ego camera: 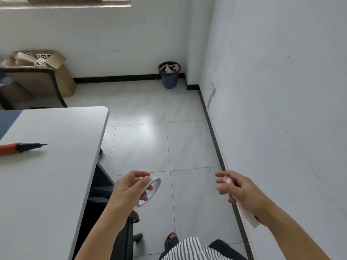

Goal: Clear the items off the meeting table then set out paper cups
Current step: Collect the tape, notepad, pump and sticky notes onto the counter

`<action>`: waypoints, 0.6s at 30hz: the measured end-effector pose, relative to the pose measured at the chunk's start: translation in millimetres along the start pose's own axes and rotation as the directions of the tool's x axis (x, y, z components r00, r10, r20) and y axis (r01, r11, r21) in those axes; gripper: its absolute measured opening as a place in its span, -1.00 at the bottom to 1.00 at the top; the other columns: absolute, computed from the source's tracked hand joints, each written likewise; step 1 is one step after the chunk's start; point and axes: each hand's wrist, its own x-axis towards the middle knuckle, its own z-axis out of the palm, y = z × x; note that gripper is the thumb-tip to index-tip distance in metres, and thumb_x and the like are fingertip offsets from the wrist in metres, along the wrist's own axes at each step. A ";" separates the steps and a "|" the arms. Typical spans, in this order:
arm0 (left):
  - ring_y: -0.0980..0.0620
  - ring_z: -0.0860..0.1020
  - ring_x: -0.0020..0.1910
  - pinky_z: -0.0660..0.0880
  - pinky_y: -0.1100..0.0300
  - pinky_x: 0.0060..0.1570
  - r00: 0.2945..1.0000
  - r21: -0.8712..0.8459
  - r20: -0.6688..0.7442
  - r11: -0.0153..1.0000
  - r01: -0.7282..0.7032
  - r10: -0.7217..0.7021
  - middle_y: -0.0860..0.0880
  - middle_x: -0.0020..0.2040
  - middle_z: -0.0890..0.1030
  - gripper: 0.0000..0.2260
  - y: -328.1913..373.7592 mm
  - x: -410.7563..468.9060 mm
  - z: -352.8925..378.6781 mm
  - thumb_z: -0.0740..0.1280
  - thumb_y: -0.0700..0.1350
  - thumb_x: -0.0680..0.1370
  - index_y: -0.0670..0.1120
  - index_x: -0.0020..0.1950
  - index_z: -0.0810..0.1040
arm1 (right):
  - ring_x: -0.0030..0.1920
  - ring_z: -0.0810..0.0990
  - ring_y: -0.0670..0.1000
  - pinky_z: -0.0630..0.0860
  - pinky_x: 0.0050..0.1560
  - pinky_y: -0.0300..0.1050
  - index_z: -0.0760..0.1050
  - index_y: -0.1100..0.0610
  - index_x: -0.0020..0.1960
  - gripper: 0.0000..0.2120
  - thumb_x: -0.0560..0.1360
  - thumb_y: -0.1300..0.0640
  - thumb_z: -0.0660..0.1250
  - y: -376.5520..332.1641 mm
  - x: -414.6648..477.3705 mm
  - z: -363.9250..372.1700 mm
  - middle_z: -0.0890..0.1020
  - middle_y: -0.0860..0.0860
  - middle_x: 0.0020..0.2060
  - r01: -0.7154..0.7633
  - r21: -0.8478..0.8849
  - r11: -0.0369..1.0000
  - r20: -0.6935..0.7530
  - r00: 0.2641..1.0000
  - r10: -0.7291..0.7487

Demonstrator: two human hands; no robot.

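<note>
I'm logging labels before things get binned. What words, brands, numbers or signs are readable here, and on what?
No text can be read here.
Cards in the cardboard box: black-and-white square patterns, no words legible.
Wrappers in the waste basket: too blurred.
Tape roll in the left hand: no print visible.
Pinkish stack in the right hand: nothing legible.
Red and black tool on the table: no marking visible.

Single wide-angle view from the wearer's head, facing forward and down: left hand (pixel 131 188) and right hand (pixel 239 193) close below the lens, table (pixel 56 175) at left, basket (pixel 170 78) in the far room corner.
</note>
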 end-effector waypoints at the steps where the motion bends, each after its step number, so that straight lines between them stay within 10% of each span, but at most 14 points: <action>1: 0.01 0.52 -0.40 0.45 0.11 -0.23 1.000 0.007 0.001 1.000 -0.016 0.016 -0.08 -0.26 0.68 -0.89 11.5 14.1 -1.2 0.34 -0.15 0.56 -0.12 0.03 0.62 | 0.07 0.63 -0.04 0.52 -0.03 -0.14 0.52 -0.16 0.16 -0.53 0.26 -0.19 0.41 -9.7 12.5 -2.1 0.61 -0.07 0.09 0.010 -0.001 1.000 0.003 1.000 -0.010; 18: 0.01 0.47 -0.45 0.43 0.10 -0.26 0.905 -0.235 -0.393 0.969 0.073 -0.163 -0.16 -0.23 0.68 -0.77 100.1 242.8 -21.3 0.39 -0.02 0.41 -0.10 0.00 0.63 | 0.10 0.59 -0.02 0.52 -0.07 -0.16 0.49 -0.09 0.22 -0.66 0.46 -0.02 0.42 -188.1 373.5 -42.1 0.57 -0.05 0.15 0.139 -0.232 0.963 0.320 0.946 -0.060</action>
